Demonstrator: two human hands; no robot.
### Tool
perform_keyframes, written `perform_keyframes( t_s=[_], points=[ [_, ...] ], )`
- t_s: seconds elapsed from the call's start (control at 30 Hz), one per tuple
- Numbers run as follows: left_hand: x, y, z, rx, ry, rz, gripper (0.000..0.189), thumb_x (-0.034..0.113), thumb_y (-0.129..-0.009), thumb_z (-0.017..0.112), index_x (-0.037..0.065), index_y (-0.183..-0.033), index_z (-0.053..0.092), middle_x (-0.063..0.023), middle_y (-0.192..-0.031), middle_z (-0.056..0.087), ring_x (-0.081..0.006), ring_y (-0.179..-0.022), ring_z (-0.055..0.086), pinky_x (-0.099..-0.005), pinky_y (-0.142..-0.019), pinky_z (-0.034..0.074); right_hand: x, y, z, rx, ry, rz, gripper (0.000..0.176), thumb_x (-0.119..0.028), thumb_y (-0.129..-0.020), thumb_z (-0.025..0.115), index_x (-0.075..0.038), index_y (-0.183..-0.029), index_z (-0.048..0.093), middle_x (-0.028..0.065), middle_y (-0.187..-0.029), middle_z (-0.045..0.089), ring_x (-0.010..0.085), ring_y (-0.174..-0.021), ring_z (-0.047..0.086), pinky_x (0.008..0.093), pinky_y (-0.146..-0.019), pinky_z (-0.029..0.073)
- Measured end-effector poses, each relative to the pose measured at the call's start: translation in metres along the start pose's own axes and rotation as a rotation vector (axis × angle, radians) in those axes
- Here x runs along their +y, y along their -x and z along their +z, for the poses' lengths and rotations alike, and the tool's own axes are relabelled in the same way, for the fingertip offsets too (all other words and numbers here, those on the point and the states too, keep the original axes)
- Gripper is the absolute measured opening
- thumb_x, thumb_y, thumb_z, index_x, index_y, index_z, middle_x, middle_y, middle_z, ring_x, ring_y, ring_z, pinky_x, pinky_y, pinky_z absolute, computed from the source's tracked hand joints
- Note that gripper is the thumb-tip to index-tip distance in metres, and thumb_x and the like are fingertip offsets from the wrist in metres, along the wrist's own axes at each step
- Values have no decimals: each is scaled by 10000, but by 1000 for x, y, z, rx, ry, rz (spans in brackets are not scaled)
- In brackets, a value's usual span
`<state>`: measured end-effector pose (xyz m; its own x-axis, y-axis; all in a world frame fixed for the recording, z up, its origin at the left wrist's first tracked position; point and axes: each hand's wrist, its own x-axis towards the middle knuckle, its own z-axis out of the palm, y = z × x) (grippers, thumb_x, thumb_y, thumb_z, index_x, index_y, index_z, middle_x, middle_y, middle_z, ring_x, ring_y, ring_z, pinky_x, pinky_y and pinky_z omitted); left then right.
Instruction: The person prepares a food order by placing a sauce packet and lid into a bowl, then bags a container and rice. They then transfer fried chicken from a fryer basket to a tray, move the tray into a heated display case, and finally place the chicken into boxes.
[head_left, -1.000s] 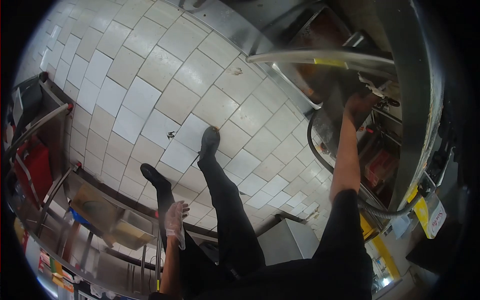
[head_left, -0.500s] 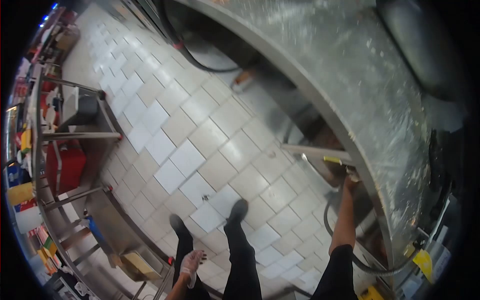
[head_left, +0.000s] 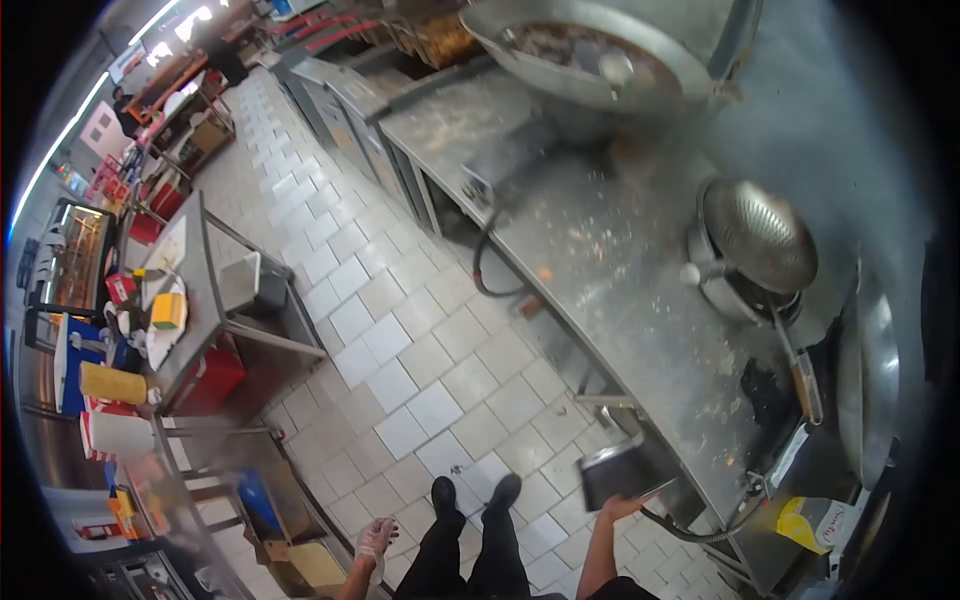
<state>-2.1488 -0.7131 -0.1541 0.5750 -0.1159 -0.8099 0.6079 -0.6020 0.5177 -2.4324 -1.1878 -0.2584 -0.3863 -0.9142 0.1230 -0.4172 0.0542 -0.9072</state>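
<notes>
My right hand (head_left: 622,506) grips the near edge of a dark rectangular metal pan (head_left: 610,474) with a shiny rim. The pan is tilted over the floor, beside the front edge of the steel counter (head_left: 640,330). My left hand (head_left: 377,538), in a clear plastic glove, hangs low to the left of my legs; its fingers are loosely bent and apart, with nothing visible in them. A pot (head_left: 720,285) on the counter carries a perforated strainer (head_left: 760,235) with a wooden-ended handle.
A large wok (head_left: 590,90) with dark liquid stands at the far end of the counter. A hose (head_left: 690,535) loops below its near edge, beside a yellow-and-white bag (head_left: 815,525). On the left, a steel table (head_left: 200,290) holds a yellow box (head_left: 168,311). Tiled floor (head_left: 400,340) runs between.
My right hand has come out from beneath the counter with the rectangular pan. The view has lifted, bringing the wok, pot and strainer into sight. My left hand stays low.
</notes>
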Motion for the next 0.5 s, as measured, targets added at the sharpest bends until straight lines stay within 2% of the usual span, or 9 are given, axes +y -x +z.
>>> perform_keyframes(
  t_s=[0.07,0.1,0.13,0.2,0.27,0.33,0.37,0.47,0.5],
  points=[
    [19,1,-16,16,50,39,367,348,-981,560,29,-1155,612,-102,-997,695,-196,-849,679,-311,-698,519,-9,54,-1,-131,349,165,805,-104,-851,628,-9,-1525,197,334,-1315,528,419,-1208,557,476,-1032,449],
    [28,-3,-24,62,134,37,359,352,-963,598,40,-1138,623,-90,-993,698,-181,-838,683,-303,-676,515,-31,79,7,-269,378,454,793,-98,-841,630,-38,-1523,230,339,-1350,495,415,-1230,541,489,-1035,445],
    [36,-5,-32,108,219,25,352,356,-946,636,50,-1122,633,-78,-989,702,-166,-827,687,-295,-655,510,52,108,19,-344,427,364,735,-64,-844,585,-68,-1511,277,304,-1380,481,379,-1279,503,470,-1065,416],
    [53,-19,-49,148,251,73,393,370,-930,658,56,-1163,612,-80,-1028,695,-161,-869,682,-312,-672,516,-39,152,52,-665,50,654,757,74,-776,507,-56,-1492,298,173,-1462,415,296,-1348,415,379,-1114,348],
    [75,-42,-71,199,272,114,443,383,-913,680,61,-1204,591,-81,-1066,688,-156,-911,677,-329,-689,522,-148,200,99,-851,10,650,771,109,-743,485,-48,-1476,305,149,-1448,412,289,-1344,409,371,-1115,333],
    [120,-66,-88,381,510,-81,708,433,-875,716,75,-1411,424,-138,-1248,609,-228,-1080,631,-390,-767,537,-207,227,157,-950,115,300,786,118,-733,485,-40,-1478,291,155,-1476,378,290,-1364,384,371,-1131,306],
    [143,-80,-100,262,634,-76,832,456,-859,725,82,-1474,306,-167,-1337,531,-275,-1163,575,-417,-826,526,-167,236,201,-907,41,86,764,56,-770,547,-30,-1484,289,224,-1422,449,347,-1346,418,383,-1128,313],
    [210,-148,-128,-96,720,-153,1099,546,-824,724,101,-1564,45,-222,-1530,300,-397,-1330,420,-484,-991,462,-332,252,260,-939,-60,103,774,73,-767,488,-29,-1499,258,232,-1439,413,344,-1358,392,386,-1129,303],
    [243,-151,-131,-169,792,-287,1065,561,-835,703,90,-1561,82,-217,-1532,301,-391,-1328,423,-493,-1010,442,-353,258,275,-954,-204,195,785,82,-762,472,-40,-1503,243,216,-1433,407,332,-1342,400,384,-1124,309]
  ],
)
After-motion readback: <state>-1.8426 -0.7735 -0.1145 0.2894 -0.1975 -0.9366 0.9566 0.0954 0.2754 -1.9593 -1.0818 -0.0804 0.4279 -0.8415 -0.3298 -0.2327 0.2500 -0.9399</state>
